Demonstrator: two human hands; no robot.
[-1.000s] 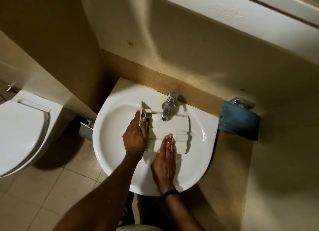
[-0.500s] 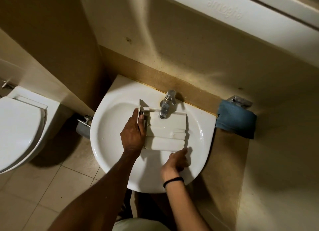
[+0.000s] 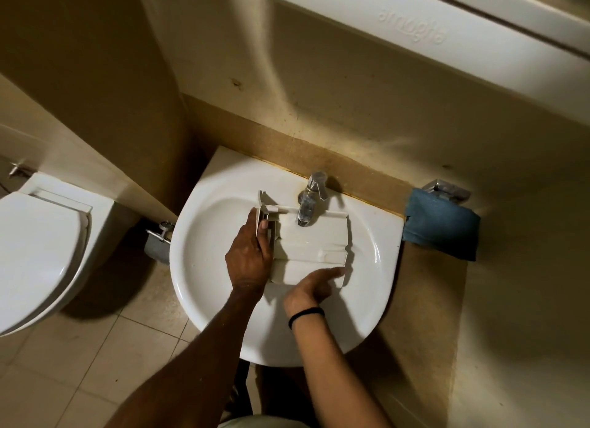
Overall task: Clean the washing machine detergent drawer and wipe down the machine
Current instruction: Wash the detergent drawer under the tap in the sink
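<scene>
Both on detergent drawer [image 3: 313,245]: left hand [image 3: 249,258] tight around it, right hand [image 3: 309,288] straight-fingered

White sink [image 3: 198,287], wall-mounted over tiled floor [image 3: 95,383]. Detergent drawer [image 3: 314,244] lies flat across the basin, rear part directly under the tap [image 3: 308,204].
</scene>
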